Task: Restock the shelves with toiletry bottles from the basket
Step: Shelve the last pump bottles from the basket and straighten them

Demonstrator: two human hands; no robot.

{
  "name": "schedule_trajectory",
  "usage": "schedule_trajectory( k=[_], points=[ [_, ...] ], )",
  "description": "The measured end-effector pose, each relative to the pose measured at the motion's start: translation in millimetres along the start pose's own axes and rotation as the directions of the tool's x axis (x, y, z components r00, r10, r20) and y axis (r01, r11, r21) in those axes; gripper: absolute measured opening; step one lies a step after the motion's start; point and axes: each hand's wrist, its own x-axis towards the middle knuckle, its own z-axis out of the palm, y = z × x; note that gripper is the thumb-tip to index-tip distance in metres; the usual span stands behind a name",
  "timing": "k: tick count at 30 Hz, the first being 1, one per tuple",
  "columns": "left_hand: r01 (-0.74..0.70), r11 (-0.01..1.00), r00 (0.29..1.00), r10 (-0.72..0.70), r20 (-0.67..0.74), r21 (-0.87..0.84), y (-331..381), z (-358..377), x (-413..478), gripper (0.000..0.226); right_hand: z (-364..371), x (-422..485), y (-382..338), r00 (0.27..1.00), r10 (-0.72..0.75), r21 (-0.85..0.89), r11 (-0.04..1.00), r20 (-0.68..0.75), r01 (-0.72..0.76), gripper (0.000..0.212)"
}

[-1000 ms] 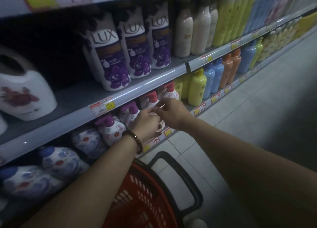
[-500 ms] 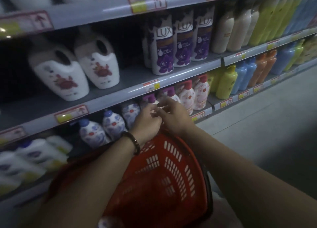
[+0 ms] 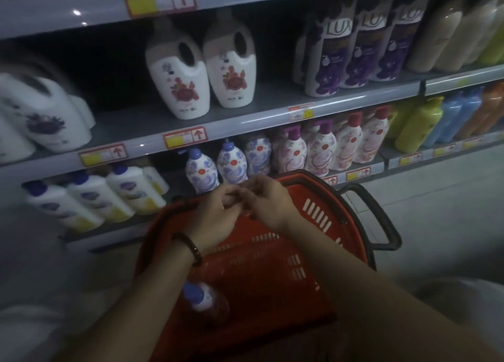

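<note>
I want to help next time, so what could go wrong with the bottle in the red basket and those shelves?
The bottle lies tipped over in the basket, so its cap might get knocked and leak. The blue-flowered bottles on the low shelf stand close together; squeezing another in could topple one. The basket's black handle sticks out toward the aisle, so a foot might catch it.

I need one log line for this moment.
left hand, right hand: touching above basket | bottle: lying in basket | grip: unclear
</note>
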Motion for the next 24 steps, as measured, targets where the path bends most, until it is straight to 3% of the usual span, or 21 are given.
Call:
schedule_trajectory(
  k=[5, 11, 15, 17, 21, 24],
  points=[
    [0.065, 0.99, 0.995, -0.055, -0.086, 0.121, -41.2, -21.5, -20.2, 0.024, 45.1, -12.7, 17.0, 0.995, 0.049, 0.005, 0.999, 0.084, -0.05, 0.008],
    [0.191, 0.941, 0.982, -0.183, -0.053, 0.279, -94.2, -31.3, -36.8, 0.023, 77.1, -34.8, 45.6, 0.971, 0.15, -0.11, 0.985, 0.187, -0.131, 0.023],
    [0.275, 0.877, 0.958, -0.284, -0.037, 0.394, -123.4, -33.1, -48.4, 0.03, 91.6, -47.4, 64.7, 0.93, 0.208, -0.198, 0.968, 0.303, -0.152, 0.017],
    [0.338, 0.863, 0.937, -0.346, -0.05, 0.375, -137.1, -31.2, -51.8, 0.035, 97.1, -54.8, 69.4, 0.899, 0.225, -0.237, 0.961, 0.376, -0.142, 0.008],
    [0.505, 0.852, 0.862, -0.491, -0.124, 0.139, -159.0, -26.5, -54.5, 0.041, 106.5, -70.9, 71.7, 0.868, 0.234, -0.288, 0.951, 0.438, -0.111, 0.018],
    [0.538, 0.84, 0.836, -0.523, -0.165, 0.063, -169.1, -25.8, -55.5, 0.059, 115.7, -81.1, 78.4, 0.855, 0.227, -0.342, 0.938, 0.467, -0.062, 0.022]
  ],
)
